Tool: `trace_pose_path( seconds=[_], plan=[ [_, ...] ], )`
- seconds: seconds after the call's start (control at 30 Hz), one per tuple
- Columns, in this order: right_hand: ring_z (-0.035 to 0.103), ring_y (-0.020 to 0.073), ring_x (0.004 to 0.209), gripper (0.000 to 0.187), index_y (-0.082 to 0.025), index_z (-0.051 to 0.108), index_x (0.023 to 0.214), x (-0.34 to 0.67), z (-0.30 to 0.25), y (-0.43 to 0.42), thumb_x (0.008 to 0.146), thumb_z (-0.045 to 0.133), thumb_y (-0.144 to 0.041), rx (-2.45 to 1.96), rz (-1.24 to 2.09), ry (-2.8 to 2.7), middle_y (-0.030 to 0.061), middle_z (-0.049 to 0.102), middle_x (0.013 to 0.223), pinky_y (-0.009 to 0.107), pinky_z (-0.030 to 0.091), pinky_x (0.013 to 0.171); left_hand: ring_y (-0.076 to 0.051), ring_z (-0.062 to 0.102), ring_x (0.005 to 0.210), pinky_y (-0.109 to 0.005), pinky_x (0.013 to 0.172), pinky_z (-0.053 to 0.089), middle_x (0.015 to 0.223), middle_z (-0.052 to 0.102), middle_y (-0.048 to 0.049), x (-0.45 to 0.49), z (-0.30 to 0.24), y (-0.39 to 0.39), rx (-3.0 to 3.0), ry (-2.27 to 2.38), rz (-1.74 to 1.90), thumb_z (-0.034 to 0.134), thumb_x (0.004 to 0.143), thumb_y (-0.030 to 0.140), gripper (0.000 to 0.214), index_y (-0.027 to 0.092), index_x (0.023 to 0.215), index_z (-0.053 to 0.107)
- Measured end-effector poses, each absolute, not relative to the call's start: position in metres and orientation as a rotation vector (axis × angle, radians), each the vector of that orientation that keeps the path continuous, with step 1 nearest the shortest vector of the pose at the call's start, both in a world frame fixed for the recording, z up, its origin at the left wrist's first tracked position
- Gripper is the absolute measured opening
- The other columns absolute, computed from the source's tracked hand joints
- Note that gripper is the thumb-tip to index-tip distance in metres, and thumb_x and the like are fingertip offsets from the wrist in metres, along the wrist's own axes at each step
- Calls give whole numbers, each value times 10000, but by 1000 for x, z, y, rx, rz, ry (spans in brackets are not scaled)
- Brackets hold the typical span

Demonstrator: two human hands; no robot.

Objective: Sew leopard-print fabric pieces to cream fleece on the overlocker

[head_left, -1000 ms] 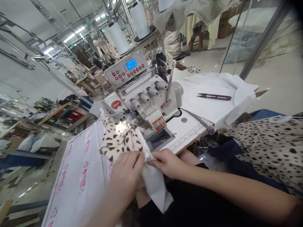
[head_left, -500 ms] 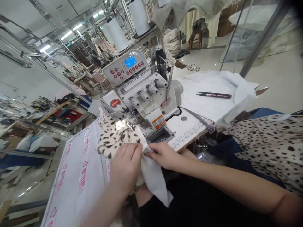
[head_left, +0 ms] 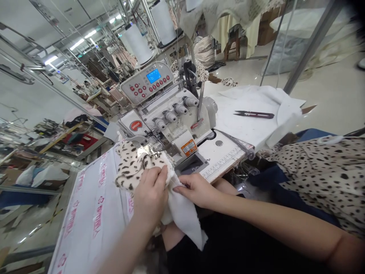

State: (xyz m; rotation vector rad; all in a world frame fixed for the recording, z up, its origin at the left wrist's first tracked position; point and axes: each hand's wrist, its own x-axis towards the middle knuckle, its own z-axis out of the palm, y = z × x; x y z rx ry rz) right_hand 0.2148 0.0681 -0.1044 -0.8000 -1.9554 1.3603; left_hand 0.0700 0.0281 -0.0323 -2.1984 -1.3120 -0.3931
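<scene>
Left hand [head_left: 151, 196] curled, right hand [head_left: 196, 190] beside it

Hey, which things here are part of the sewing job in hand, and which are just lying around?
In the job: left hand and right hand, holding leopard-print fabric and white fabric at the overlock machine.

Lying about: thread snips on a white cloth pile, and spotted fabric at the right.

Head-worn view, facing forward and down
</scene>
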Motion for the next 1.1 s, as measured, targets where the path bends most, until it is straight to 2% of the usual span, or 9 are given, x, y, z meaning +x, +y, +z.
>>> trace_pose_path(
  seconds=[0.2,0.37,0.47,0.63,0.8,0.9,1.1],
  plan=[
    [379,74,524,264,-146,440,571,211,-102,73,799,523,-250,-786,1298,-1969,-55,390,520,202,227,502,-194,438,727,-306,637,432,774,523,-94,65,-26,35,-2221,-1161,-237,436,758,32,299,30,1046,517],
    [298,61,491,307,-151,366,545,206,-96,83,782,540,-243,-798,1259,-1966,-69,308,491,202,198,484,-201,431,737,-300,629,434,775,517,-102,55,-13,50,-2261,-1057,-65,434,753,26,275,4,1002,547],
    [294,58,495,309,-153,349,548,204,-94,85,775,544,-230,-792,1265,-1946,-71,306,500,197,208,489,-203,435,753,-307,653,438,794,515,-100,53,-10,51,-2243,-1087,-26,445,754,34,279,19,1011,551],
    [300,55,485,307,-153,352,554,205,-96,85,776,547,-235,-782,1258,-1941,-73,310,497,196,211,489,-237,454,879,-357,771,438,930,499,-128,58,-12,39,-2105,-1504,-206,515,710,88,327,50,1034,536],
    [276,53,474,339,-153,319,539,205,-97,83,769,556,-233,-782,1259,-1921,-77,277,482,197,199,481,-220,446,809,-320,696,432,827,504,-94,54,-16,44,-2059,-1411,-241,483,644,29,250,104,869,564],
    [273,54,473,346,-153,313,534,204,-96,83,771,550,-236,-789,1257,-1917,-77,279,479,200,194,481,-202,435,751,-301,652,414,780,519,-72,51,-17,47,-2057,-1280,-231,479,653,15,215,133,808,570],
    [304,58,484,313,-154,344,554,209,-93,80,781,535,-250,-799,1245,-1971,-70,318,494,210,185,482,-217,454,829,-338,741,427,892,540,-126,64,-24,26,-2125,-1376,-247,510,737,73,315,31,1047,551]
  ],
)
